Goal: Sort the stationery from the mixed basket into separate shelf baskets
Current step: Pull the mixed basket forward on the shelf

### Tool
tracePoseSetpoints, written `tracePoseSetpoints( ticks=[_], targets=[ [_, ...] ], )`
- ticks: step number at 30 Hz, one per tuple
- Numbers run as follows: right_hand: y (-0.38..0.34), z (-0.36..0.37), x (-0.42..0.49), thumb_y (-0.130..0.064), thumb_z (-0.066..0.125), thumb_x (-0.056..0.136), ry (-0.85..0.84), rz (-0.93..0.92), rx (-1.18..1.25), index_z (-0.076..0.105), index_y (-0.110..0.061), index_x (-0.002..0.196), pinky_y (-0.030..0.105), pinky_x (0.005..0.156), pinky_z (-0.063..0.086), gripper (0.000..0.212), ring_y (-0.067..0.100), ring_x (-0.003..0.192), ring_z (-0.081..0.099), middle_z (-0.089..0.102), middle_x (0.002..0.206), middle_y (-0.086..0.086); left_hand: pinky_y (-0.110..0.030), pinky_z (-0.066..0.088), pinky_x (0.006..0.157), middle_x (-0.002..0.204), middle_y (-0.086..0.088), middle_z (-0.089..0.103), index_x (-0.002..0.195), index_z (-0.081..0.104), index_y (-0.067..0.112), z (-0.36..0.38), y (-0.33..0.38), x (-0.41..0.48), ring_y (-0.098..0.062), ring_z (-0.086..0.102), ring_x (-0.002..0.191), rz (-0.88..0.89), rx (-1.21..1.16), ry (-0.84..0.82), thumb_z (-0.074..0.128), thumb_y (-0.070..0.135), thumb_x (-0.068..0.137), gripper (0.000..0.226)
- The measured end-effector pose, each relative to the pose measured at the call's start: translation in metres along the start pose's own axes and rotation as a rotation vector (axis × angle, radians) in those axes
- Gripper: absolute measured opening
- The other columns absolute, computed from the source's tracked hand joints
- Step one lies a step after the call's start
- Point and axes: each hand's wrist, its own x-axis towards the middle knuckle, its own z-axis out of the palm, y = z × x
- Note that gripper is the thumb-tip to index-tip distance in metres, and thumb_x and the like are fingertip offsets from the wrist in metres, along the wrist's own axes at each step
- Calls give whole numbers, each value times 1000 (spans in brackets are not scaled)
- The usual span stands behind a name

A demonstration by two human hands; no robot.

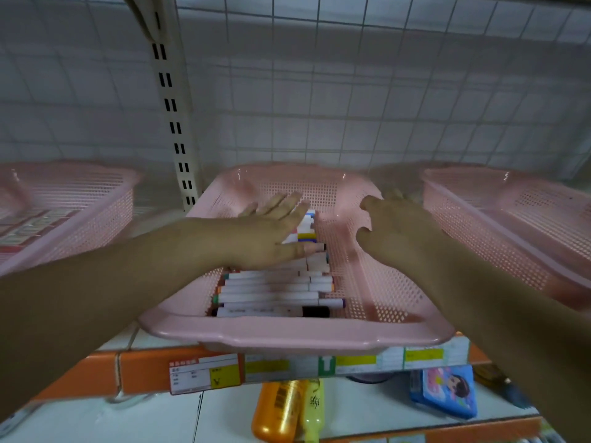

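Markers [271, 290] with white barrels and coloured caps lie side by side in a row across the left half of the middle basket [287, 338], a pink perforated one. The row runs from the near rim up under the left fingers [287, 203]. The left hand [265, 231] lies flat over the far end of that row, fingers straight and together, thumb stretched out along one marker, gripping nothing. Whether the palm presses on the markers or only hovers just above them cannot be told.

The right hand [393, 228] is over the bare right half of the same basket, just right of the left thumb's tip and apart from it. Its fingers are spread and relaxed and hold nothing. Their tips reach toward the basket's far right corner, blurred there.

Well to the left of the left fingers stands a left basket [80, 199] with blurred rows of items inside. Just right of the right fingers stands a right basket [511, 212]. All three sit on a shelf [144, 369] with an orange front edge carrying price labels [204, 374]. Behind the fingertips rise a wire grid [351, 91] and a slotted upright [174, 123]. Below the wrists, on the lower shelf, lie an orange bottle [278, 410], a yellow bottle [313, 410] touching it, and a blue case [447, 391] further right.
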Motion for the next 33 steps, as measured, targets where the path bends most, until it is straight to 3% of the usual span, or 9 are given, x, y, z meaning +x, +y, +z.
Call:
tracePoseSetpoints(
  ticks=[3,7,10,13,17,20,22,28,33],
  targets=[
    [-12,-5,-4,-25,43,92,57,-154,-39,38,-15,136,39,100,35,45,29,129,31,32,140,11,-38,-9,114,150,1,-31,146,-19,18,-10,-9,-7,-11,-25,139,-43,4,108,22,54,93,76],
    [-38,-7,-2,-25,44,91,90,-316,-59,42,-15,129,40,102,37,39,26,123,38,41,131,9,-36,-7,115,154,1,-23,147,-16,19,-15,-23,-25,-11,-20,141,-61,-2,215,21,58,87,80],
    [-62,-10,-1,-22,45,91,78,-375,-19,39,-16,134,32,98,35,43,25,122,40,42,130,7,-37,-3,118,154,2,-21,147,-14,20,-19,-40,-51,-10,-19,141,-90,7,249,16,63,83,83],
    [-91,-15,-4,-23,44,93,86,-438,-4,35,-17,139,32,100,36,47,25,124,39,42,134,7,-36,-1,118,155,2,-18,148,-11,22,-21,-63,-84,-9,-17,141,-108,-4,309,5,83,74,97],
    [-144,-25,-17,-21,44,93,132,-505,53,39,-13,136,34,99,37,44,26,124,40,42,134,7,-24,2,114,157,4,-2,149,0,20,-19,-103,-136,-7,-4,143,-70,-42,453,-7,93,49,125],
    [-196,-28,-29,-18,45,91,201,-572,103,42,-12,133,38,97,40,43,29,120,44,47,129,9,-8,-4,104,156,9,4,149,4,22,-14,-132,-184,-3,3,142,-104,-6,536,13,80,75,94],
    [-235,-29,-41,-17,46,91,232,-620,149,40,-13,137,37,99,38,46,27,123,43,46,133,9,-9,1,105,155,12,7,149,9,25,-10,-152,-221,-2,7,142,-152,-14,554,27,66,88,76],
    [-350,-19,-75,-23,42,95,240,-741,189,33,-17,142,28,101,32,48,18,128,37,39,142,-1,-16,10,108,156,13,6,148,7,30,7,-224,-325,-5,12,142,-276,-28,551,32,58,87,71],
    [-439,-14,-92,-22,43,94,237,-798,219,33,-19,143,28,104,31,50,18,131,35,35,146,-2,-2,2,92,156,14,6,148,8,29,22,-282,-398,-5,10,141,-378,-34,601,40,45,94,65]
  ],
)
